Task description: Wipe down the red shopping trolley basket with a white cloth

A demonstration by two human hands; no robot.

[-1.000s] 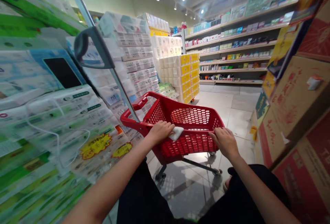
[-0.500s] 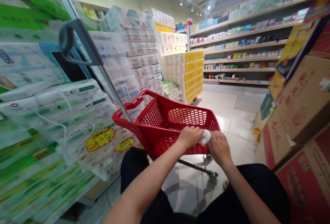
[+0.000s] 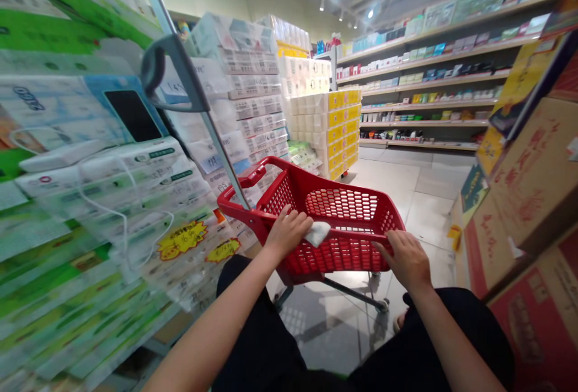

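Note:
A red plastic shopping cart (image 3: 325, 193) with perforated basket walls stands sideways in front of my knees. My left hand (image 3: 289, 234) is closed over its near rim, with a crumpled white cloth or tissue (image 3: 318, 233) sticking out past the fingers onto the rim. At the basket's right corner, my right hand (image 3: 407, 259) grips the same rim, fingers over the top and thumb on the near side. A slanted metal pole with a grey handle (image 3: 198, 94) rises at the cart's left end.
Wrapped tissue packs (image 3: 253, 79) are stacked high on the left, with yellow price tags (image 3: 183, 240) and a phone-like black device (image 3: 133, 115) with a white cable. Cardboard boxes (image 3: 533, 181) line the right. Stocked shelves (image 3: 419, 106) stand beyond the tiled floor (image 3: 397, 181).
My hands have moved apart along the rim. The left went leftward with the white cloth, and the right went to the right corner. The cart sits slightly further right in view.

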